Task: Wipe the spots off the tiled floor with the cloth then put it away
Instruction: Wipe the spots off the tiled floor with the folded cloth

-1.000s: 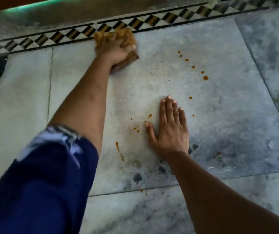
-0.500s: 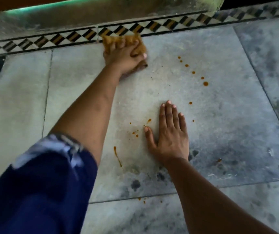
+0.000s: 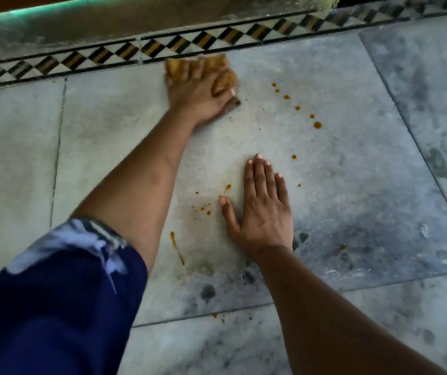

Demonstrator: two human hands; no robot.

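My left hand (image 3: 199,94) grips a crumpled orange-brown cloth (image 3: 223,74) and presses it on the grey tiled floor (image 3: 352,190), close to the patterned border. A line of orange spots (image 3: 296,108) runs to the right of the cloth, ending in a larger drop (image 3: 317,125). My right hand (image 3: 264,209) lies flat on the tile, fingers straight, nearer to me. More small orange spots (image 3: 206,208) sit just left of its thumb, and an orange streak (image 3: 176,246) lies below them.
A black, white and brown diamond-pattern border (image 3: 163,48) runs along the far edge of the tile, with a raised step (image 3: 135,20) behind it. Dark smudges (image 3: 363,239) mark the tile at right. A few tiny spots (image 3: 218,316) sit on the near grout line.
My left hand has slid the cloth to the right along the border, toward the line of spots. My right hand stays flat in the same place.
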